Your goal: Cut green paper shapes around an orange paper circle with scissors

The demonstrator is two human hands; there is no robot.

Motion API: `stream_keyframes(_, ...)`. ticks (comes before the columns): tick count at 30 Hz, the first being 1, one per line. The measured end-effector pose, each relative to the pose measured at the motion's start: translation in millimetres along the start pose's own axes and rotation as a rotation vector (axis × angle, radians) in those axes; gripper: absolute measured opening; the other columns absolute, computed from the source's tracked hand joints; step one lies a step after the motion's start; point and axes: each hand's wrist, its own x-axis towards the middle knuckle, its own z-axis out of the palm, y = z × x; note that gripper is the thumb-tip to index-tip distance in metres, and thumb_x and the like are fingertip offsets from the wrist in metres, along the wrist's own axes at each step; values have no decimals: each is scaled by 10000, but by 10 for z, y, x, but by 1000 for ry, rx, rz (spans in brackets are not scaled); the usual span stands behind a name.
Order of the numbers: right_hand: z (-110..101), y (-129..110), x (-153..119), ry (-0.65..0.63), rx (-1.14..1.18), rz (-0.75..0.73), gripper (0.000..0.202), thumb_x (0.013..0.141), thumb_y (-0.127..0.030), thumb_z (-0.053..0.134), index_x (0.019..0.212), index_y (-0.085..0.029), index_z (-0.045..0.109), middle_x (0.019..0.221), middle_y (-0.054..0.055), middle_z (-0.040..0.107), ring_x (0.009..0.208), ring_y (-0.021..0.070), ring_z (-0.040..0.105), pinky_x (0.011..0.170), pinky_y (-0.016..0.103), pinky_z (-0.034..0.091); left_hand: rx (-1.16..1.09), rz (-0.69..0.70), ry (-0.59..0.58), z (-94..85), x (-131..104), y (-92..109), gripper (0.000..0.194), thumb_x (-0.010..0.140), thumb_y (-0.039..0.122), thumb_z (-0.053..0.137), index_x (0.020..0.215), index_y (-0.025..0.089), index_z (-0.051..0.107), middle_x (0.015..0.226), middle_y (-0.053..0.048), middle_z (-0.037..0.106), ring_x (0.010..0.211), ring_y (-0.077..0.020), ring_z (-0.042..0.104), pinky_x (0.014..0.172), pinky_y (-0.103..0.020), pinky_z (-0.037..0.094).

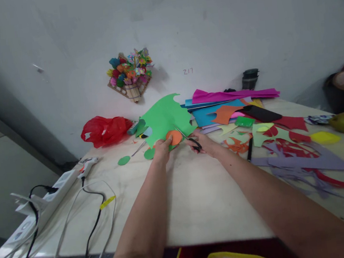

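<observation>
Sheet (165, 115): green, ragged edge w/ curved bites out of it, held over mid-table twd the wall.
Disc (175, 137): orange, flat on sheet's near edge.
L hand (162, 147): pinching disc + sheet together, thumb on top at disc's left side.
R hand (201, 141): closed round scissors' (195, 143) black handles; blades at sheet, just right of disc. Can't be sure how wide they're apart, lower one prob. under sheet.
Risk, slip: disc pinned one side only, so it could turn under thumb & throw the cut line off.
Risk, buckle: thin sheet, far part unsupported; may fold btwn blades instead of cutting clean.
Risk, nick: L fingers near blades; a swing left wd do it.
Wall no.: "217", handwritten, beside flowers (130, 73).
Cable tag (107, 202): yellow, print not legible. No brand readable.
Left of sheet: green cut-out (123, 160), red bag (106, 130), power strip (54, 189).
Right: phone (260, 113), pen (250, 149), purple scraps (312, 160).
</observation>
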Motion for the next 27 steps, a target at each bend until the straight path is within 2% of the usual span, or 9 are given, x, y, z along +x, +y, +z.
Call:
stream_keyframes(7, -13, 44, 37, -8, -14, -11, 269, 779, -240, 747, 893, -195, 507, 473, -96, 490, 362, 74, 449, 315, 150, 257, -25, 1, 41, 9, 6, -9, 297, 739, 68, 744, 517, 154, 568, 571, -54, 658, 649, -184, 701, 773, -342, 610)
stream_keyframes(13, -24, 101, 86, -20, -22, -31, 273, 784, -254, 758, 880, -197, 508, 470, -94, 505, 349, 68, 444, 306, 141, 257, -23, 10, 57, 17, -1, -18, 282, 762, 67, 726, 537, 153, 579, 564, -44, 650, 656, -188, 704, 779, -354, 613)
stream_keyframes(20, 24, 32, 25, 9, 4, -22, 297, 780, -237, 773, 824, -198, 481, 455, -96, 490, 332, 61, 431, 285, 141, 217, -43, 9, 56, 24, -6, -15, 294, 719, 74, 771, 526, 146, 561, 572, -46, 654, 586, -169, 681, 788, -370, 619)
stream_keyframes(23, 18, 46, 35, 1, 5, -34, 294, 779, -224, 775, 834, -194, 488, 450, -91, 490, 336, 62, 431, 284, 142, 213, -31, 2, 42, 23, -13, -9, 260, 729, 85, 765, 546, 138, 587, 581, -54, 664, 611, -178, 691, 784, -374, 622)
stream_keyframes(27, -10, 104, 84, -12, -9, -41, 256, 804, -218, 752, 876, -185, 509, 466, -77, 523, 338, 64, 438, 281, 143, 200, -29, 10, 32, 13, -8, -18, 228, 713, 100, 780, 565, 135, 610, 606, -80, 676, 767, -243, 731, 822, -407, 617)
